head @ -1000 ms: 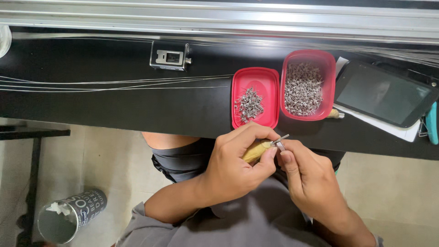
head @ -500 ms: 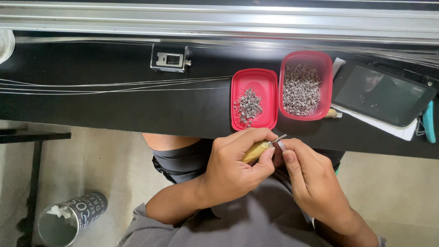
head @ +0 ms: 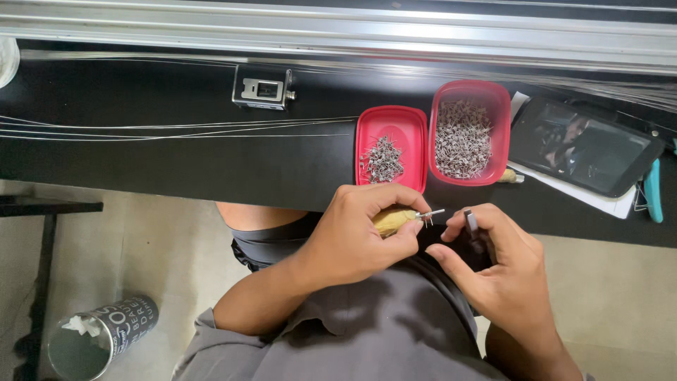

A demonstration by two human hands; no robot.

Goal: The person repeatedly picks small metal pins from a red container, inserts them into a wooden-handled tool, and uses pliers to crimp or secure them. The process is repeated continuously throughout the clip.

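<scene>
Left hand: left hand (head: 360, 236) curled around a yellow-handled tool (head: 392, 220), fingers wrapped over the handle, thumb beneath; held below the near edge of the black table (head: 176, 162), over the lap.
Tool tip: short metal tip (head: 431, 214) sticks out to the right of the fist, pointing toward the other hand; it carries a small pronged metal piece, too small to tell more.
Right hand: right hand (head: 493, 264) pinching a small grey metal piece (head: 470, 221) between thumb and forefinger, other fingers loosely bent; just beside the tool tip, not touching it.
Containers: two red plastic trays with rounded corners, side by side and touching, at the table's near edge straight above the hands. Left red tray (head: 391, 149) shallow, small heap of grey metal pins in its middle. Right red tray (head: 469, 132) deeper, nearly full of the same pins.
Screen: dark tablet (head: 585, 152) right of the trays, tilted, lying on white paper (head: 564, 187).
Metal fitting: small silver rectangular block (head: 264, 88) on the table, left of the trays.
Wires: thin wires (head: 176, 127) run across the table from the left edge toward the trays.
Floor: cylindrical dark can with white lettering (head: 99, 339) at lower left, crumpled white paper inside.
</scene>
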